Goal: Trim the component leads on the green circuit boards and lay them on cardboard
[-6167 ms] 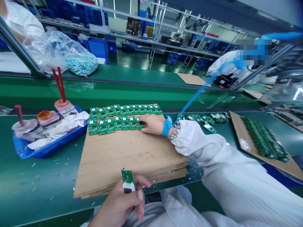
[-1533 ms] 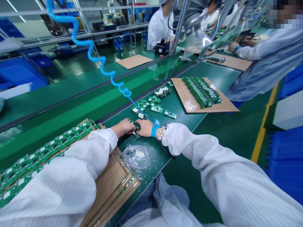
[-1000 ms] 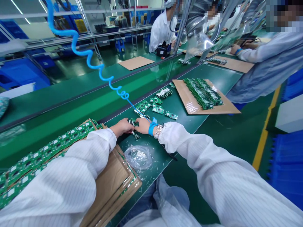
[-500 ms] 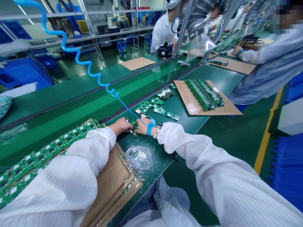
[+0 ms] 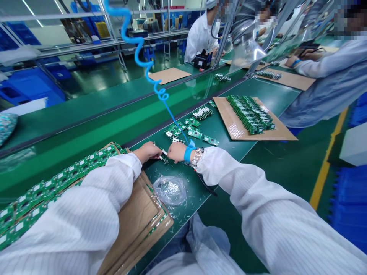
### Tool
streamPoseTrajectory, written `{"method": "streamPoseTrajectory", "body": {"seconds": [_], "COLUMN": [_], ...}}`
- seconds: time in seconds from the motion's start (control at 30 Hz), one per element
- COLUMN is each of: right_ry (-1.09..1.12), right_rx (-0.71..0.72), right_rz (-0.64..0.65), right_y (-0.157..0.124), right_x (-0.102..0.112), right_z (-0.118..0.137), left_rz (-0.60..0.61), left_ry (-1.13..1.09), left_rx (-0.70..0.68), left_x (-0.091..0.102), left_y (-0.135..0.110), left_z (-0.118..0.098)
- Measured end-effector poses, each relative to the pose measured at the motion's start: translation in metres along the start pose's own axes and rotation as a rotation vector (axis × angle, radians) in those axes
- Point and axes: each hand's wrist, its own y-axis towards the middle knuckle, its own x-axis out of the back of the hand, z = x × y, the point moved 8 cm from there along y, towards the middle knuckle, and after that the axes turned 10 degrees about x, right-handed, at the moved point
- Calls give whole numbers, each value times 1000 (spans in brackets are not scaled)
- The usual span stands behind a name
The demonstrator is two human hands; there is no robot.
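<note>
My left hand (image 5: 149, 151) and my right hand (image 5: 175, 151) meet on the green bench, fingers pinched together around a small green circuit board (image 5: 164, 153) held between them. A blue wrist strap (image 5: 188, 152) with a coiled blue cord (image 5: 143, 53) and a metal watch sit on my right wrist. Several loose green circuit boards (image 5: 189, 128) lie just beyond my hands. Rows of circuit boards (image 5: 57, 181) rest on a stack of cardboard sheets (image 5: 137, 217) under my left arm.
A crumpled clear plastic bag (image 5: 170, 190) lies near the bench edge, with small wire clippings around it. A cardboard sheet with packed boards (image 5: 249, 114) lies to the right. A person in a grey coat (image 5: 323, 84) works there; another in white (image 5: 200, 36) sits behind.
Since six seconds ago my view turned right, from the cardboard stack to the loose boards. In the last second my hands stayed together on a small board; the coiled cord swung right.
</note>
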Motion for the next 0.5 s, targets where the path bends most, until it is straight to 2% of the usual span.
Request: {"method": "streamPoseTrajectory", "body": {"seconds": [0.1, 0.17, 0.4, 0.5], "right_ry": [64, 75, -7, -38], "right_rx": [20, 37, 100, 112], "right_rz": [92, 98, -53, -60], "right_y": [-2, -3, 0, 4], "right_x": [-8, -10, -9, -12], "right_z": [2, 4, 7, 6], "left_rz": [23, 40, 66, 54], "left_ry": [-22, -31, -52, -47], "left_rx": [-9, -12, 12, 28], "left_x": [-4, -6, -8, -7], "left_y": [2, 4, 7, 5], "left_z": [-2, -2, -1, 1]}}
